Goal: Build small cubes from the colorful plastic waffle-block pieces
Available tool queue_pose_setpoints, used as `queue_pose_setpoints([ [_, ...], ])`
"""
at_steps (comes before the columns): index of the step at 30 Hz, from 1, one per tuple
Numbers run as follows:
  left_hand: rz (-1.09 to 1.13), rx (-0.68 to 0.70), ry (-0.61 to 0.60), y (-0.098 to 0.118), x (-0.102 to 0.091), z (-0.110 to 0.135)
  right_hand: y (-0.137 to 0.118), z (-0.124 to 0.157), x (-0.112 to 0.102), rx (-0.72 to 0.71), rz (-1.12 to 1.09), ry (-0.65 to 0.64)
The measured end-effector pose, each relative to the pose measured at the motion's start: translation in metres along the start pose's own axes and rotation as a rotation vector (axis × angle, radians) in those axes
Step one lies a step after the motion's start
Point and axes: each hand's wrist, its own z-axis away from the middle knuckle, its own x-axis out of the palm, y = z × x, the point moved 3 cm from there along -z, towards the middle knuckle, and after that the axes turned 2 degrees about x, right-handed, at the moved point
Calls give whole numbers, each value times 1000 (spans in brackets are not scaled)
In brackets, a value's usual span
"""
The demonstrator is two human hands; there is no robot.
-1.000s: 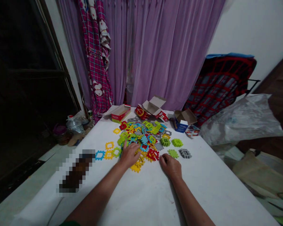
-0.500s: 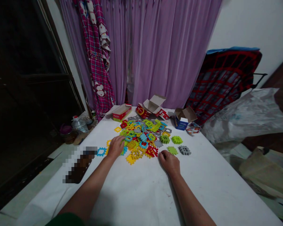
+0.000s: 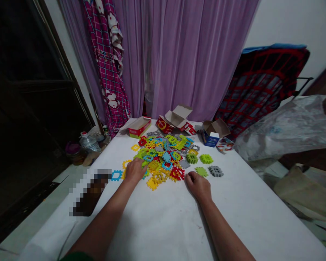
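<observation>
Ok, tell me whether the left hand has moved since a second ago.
Yes. The left hand slid left, off the middle of the tile pile, and now lies beside the blue frame tile at the pile's left edge.

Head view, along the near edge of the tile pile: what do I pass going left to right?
Blue frame tile → left hand → yellow tile → red tile → right hand → grey tile.
</observation>
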Motion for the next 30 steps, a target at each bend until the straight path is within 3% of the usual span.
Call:
queue_pose_setpoints([
  [6,30,11,-25,-14,-14,-10,5,-1,4,7,-20,-14],
  [11,47,-15,57,-22,-34,-7,11,1,3,118,-106,22],
  [15,261,-4,266,-17,-36,-4,19,6,2,222,-234,71],
  [17,485,-33,279,-7,-25,-2,22,8,2,216,-300,106],
  [19,801,-144,134,11,-5,1,25,10,2,203,-365,130],
  [21,1119,-254,-109,39,18,5,28,10,1,201,-430,138],
  [26,1224,-262,-320,108,47,11,38,11,-4,216,-695,112],
  [30,1277,-237,-407,141,57,13,41,13,-8,283,-1004,14],
])
